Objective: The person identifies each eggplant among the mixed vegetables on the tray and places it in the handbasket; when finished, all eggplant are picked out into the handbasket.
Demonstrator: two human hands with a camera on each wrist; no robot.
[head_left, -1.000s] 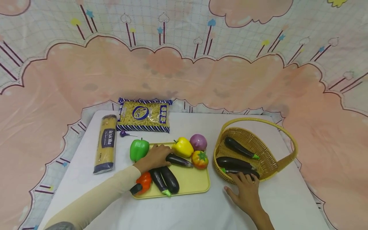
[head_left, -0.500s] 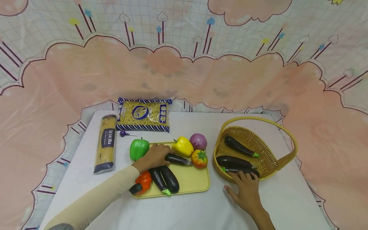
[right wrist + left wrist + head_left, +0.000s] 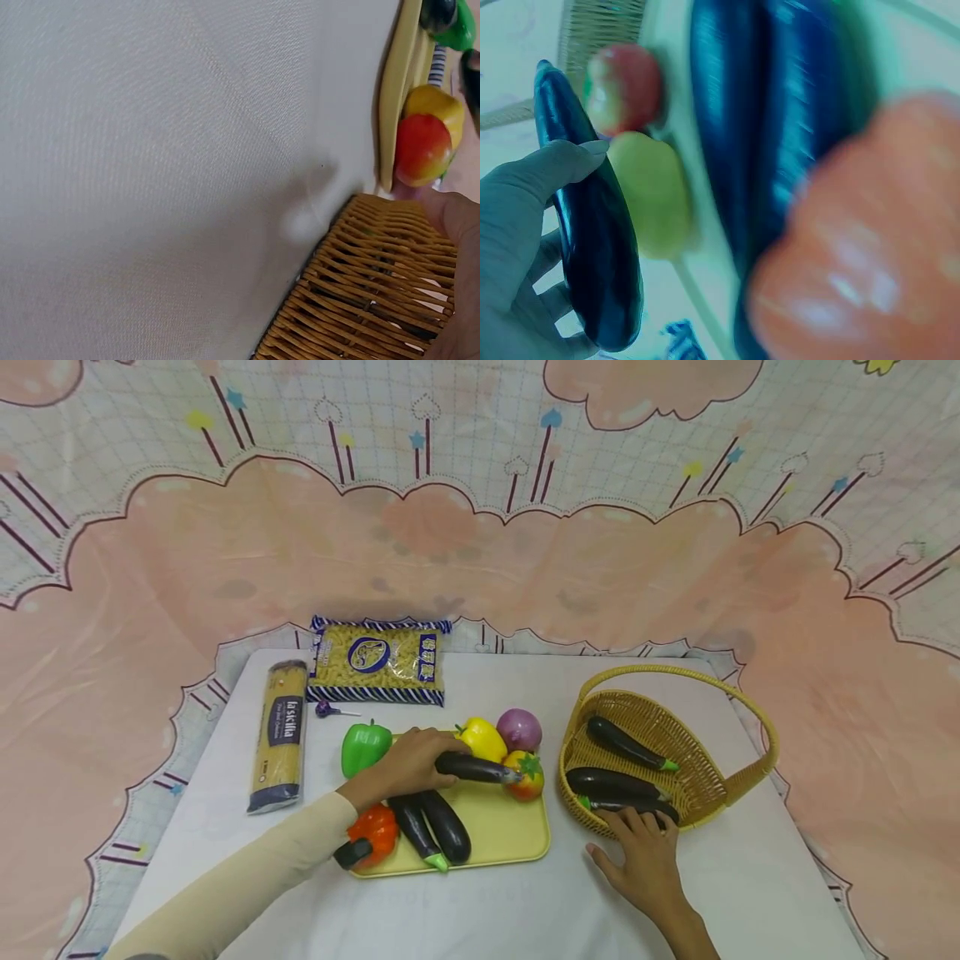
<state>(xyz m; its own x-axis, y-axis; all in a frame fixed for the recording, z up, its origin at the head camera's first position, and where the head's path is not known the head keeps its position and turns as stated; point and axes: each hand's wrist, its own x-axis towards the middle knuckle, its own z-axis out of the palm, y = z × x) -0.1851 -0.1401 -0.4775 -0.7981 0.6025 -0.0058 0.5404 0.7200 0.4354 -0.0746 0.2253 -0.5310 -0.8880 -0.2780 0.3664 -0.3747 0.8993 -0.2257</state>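
My left hand (image 3: 412, 764) grips a dark eggplant (image 3: 480, 768) by its thicker end, over the yellow tray (image 3: 506, 831). In the left wrist view the thumb lies across this eggplant (image 3: 600, 247), with the fingers behind it. Two more eggplants (image 3: 447, 828) lie side by side on the tray, beside an orange bell pepper (image 3: 381, 831). At the right, my right hand (image 3: 643, 864) holds the near rim of a wicker basket (image 3: 678, 735), fingers bent over the edge and thumb outside. Three eggplants (image 3: 611, 783) lie in the basket, the nearest partly hidden by the fingers.
Around the tray's back edge are a green bell pepper (image 3: 365, 749), a yellow bell pepper (image 3: 486, 742), a purple onion (image 3: 519, 729) and a tomato (image 3: 529, 783). Farther back lie two pasta packs (image 3: 375, 664) and a purple lollipop (image 3: 324, 708). The basket's tall handle (image 3: 765, 727) arches over it.
My left hand has raised the eggplant from the tray and shifted slightly right, so its tip now overlaps the tomato. The right hand has stayed at the basket rim.
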